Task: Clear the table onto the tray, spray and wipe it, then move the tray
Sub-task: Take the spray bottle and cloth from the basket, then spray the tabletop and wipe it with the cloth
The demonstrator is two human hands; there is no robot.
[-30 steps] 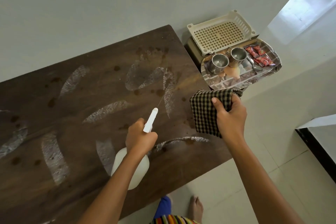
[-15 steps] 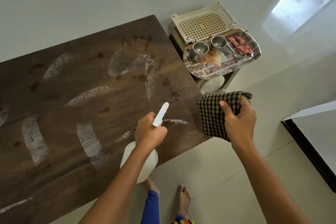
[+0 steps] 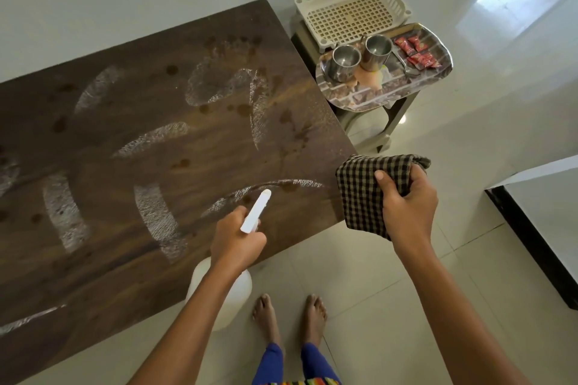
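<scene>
The left hand [image 3: 236,239] grips the spray bottle [image 3: 230,297] over the table's [image 3: 125,150] near edge. The right hand [image 3: 406,203] clutches the checked cloth [image 3: 359,194] off its 3 o'clock corner. Clearing looks done, with spray arcs down. Wiping and moving the loaded tray [image 3: 375,95], at 1 o'clock, remain. Open floor lies between.

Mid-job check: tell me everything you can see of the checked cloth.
The checked cloth is woven fabric in small black-and-tan checks, bunched into a fold. The right hand grips it, thumb on top, fingers curled round its far edge. It sits at the near right corner of the table; whether it touches the wood cannot be told.
</scene>
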